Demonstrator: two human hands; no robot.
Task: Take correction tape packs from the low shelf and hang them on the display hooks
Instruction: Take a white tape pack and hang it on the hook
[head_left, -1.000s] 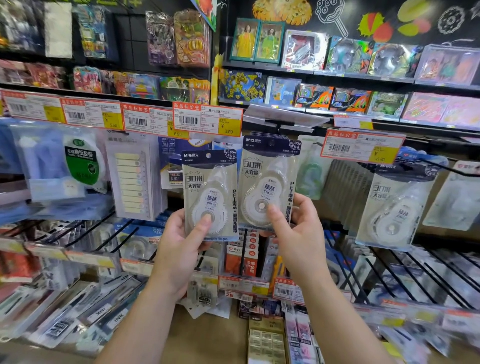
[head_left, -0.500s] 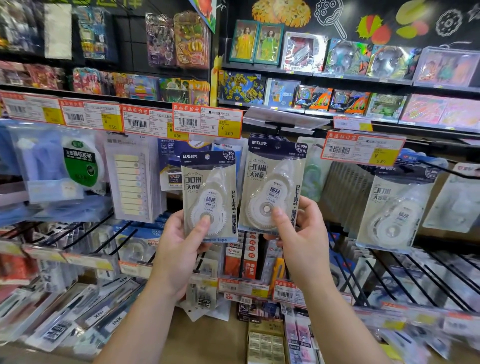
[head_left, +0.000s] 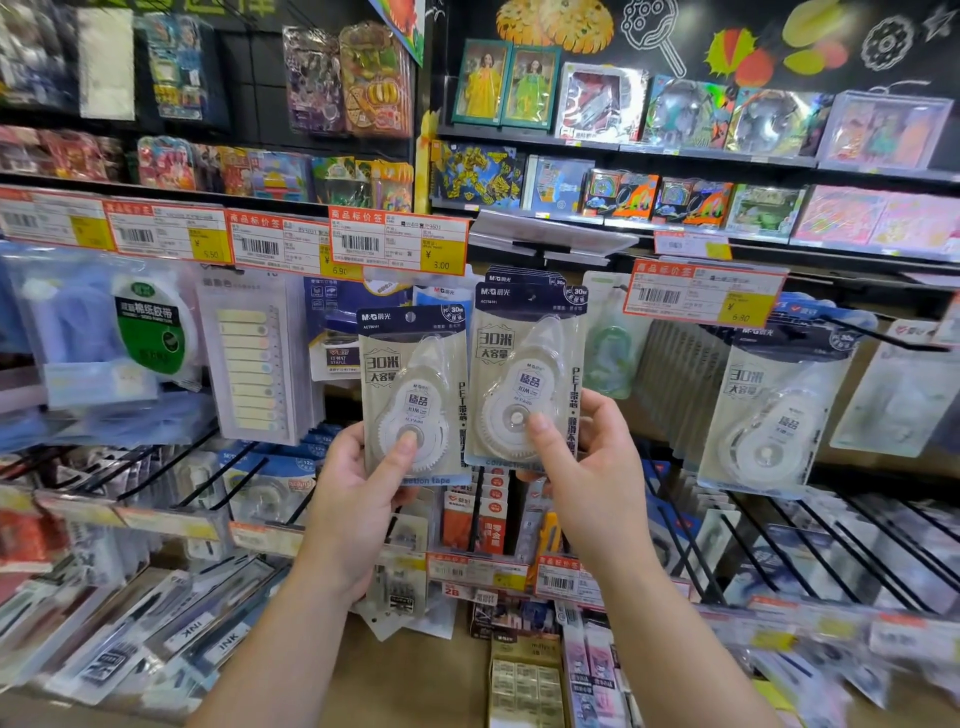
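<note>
My left hand (head_left: 358, 499) grips one correction tape pack (head_left: 410, 374), a beige card with a dark blue header and a white dispenser, thumb pressed on the dispenser wheel. My right hand (head_left: 587, 478) grips a second correction tape pack (head_left: 524, 364) held slightly higher, at the front of a row of like packs. Its header sits level with the hanging row behind. Another identical pack (head_left: 774, 415) hangs on a black hook (head_left: 883, 338) to the right. Whether the right pack is on a hook I cannot tell.
Orange price tags (head_left: 400, 244) run along the rail above. Sticky index tabs (head_left: 254, 364) and a green-labelled tape roll (head_left: 150, 332) hang at left. Bare black hooks (head_left: 810, 551) jut out at lower right and lower left. Toy boxes (head_left: 597, 104) fill upper shelves.
Both packs have risen a little, and the right pack has moved up and toward the hanging row. My grip on both is unchanged.
</note>
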